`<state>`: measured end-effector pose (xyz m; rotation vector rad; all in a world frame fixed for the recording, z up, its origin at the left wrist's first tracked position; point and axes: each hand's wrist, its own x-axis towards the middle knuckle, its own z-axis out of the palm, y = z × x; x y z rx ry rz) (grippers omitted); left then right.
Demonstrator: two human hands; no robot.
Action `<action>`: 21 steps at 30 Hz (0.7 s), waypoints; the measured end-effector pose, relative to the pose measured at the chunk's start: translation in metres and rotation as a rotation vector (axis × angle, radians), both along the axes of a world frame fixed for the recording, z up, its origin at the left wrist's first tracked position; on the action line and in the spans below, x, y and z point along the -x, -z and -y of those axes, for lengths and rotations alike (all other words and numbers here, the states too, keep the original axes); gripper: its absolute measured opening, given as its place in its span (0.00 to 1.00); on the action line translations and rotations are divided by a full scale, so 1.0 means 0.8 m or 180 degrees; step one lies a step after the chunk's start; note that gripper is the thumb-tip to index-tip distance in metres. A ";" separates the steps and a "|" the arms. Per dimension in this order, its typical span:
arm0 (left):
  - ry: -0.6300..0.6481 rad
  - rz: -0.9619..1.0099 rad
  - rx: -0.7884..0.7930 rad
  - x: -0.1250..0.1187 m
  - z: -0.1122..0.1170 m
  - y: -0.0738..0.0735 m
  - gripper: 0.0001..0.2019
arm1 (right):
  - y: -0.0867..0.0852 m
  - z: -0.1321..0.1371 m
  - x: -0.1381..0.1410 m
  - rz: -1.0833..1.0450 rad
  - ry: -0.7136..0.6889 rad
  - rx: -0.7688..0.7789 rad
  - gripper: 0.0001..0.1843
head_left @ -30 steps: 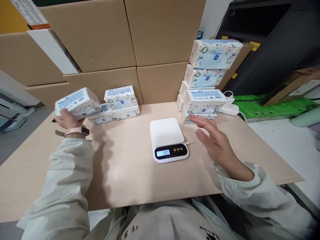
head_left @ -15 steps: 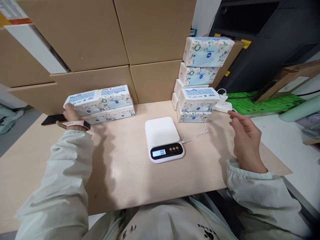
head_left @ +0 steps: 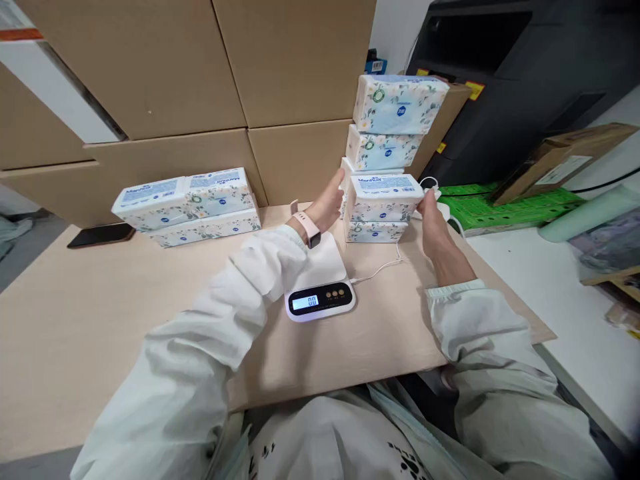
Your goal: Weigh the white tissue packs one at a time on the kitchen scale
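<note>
In the head view a flowered tissue pack (head_left: pixel 383 208) lies on another tissue pack (head_left: pixel 376 232), in front of a taller stack. My right hand (head_left: pixel 436 230) is at the upper pack's right end, its fingers stretched out and seeming to touch it. On the other side, my left hand (head_left: pixel 327 202) is just left of the packs, fingers extended and holding nothing. It reaches over a white digital scale (head_left: pixel 327 260), whose lit display reads 0.0. My left wrist and sleeve cover part of the scale's plate.
More tissue packs (head_left: pixel 187 207) lie in two layers at the left, near a black phone (head_left: pixel 101 235). Cardboard boxes (head_left: pixel 300 160) wall off the back of the table (head_left: pixel 165 320). A white cable (head_left: pixel 377 273) runs from the scale. Green boxes (head_left: pixel 470 212) stand at the right.
My left hand has left the left tissue packs and moved right, across the scale. My right hand has moved left to the front stack's right end. The view has shifted slightly.
</note>
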<state>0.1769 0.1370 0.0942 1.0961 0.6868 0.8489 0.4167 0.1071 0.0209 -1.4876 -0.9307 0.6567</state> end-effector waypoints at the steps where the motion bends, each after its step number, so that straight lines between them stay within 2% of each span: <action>1: 0.0119 -0.0140 0.0051 -0.008 0.000 0.001 0.39 | -0.002 0.004 0.005 0.0029 -0.0074 -0.0047 0.39; 3: 0.0380 -0.0294 0.0007 -0.004 0.016 -0.008 0.39 | -0.012 0.022 0.018 0.0157 -0.0358 -0.0310 0.41; 4: 0.0458 -0.0240 -0.0174 0.008 0.030 -0.016 0.38 | -0.019 0.035 0.026 0.0264 -0.0553 -0.0491 0.41; 7: 0.0350 -0.0153 -0.0587 0.066 0.085 -0.041 0.34 | -0.039 0.079 0.060 0.0608 -0.1078 -0.0859 0.41; 9: 0.0180 -0.0263 -0.0588 0.111 0.121 -0.044 0.33 | -0.045 0.104 0.087 0.0724 -0.1444 -0.0876 0.39; 11: 0.0014 -0.0389 -0.0534 0.148 0.149 -0.033 0.34 | -0.042 0.120 0.112 0.0777 -0.1879 -0.0795 0.37; 14: -0.0199 -0.0471 -0.0407 0.179 0.172 0.000 0.35 | -0.029 0.129 0.138 0.0943 -0.2354 -0.0547 0.36; 17: -0.0312 -0.0427 -0.0296 0.186 0.178 0.029 0.35 | -0.014 0.126 0.149 0.1067 -0.2465 -0.0405 0.35; 21: -0.0421 -0.0428 -0.0379 0.187 0.178 0.051 0.33 | 0.003 0.123 0.150 0.1051 -0.2458 -0.0341 0.34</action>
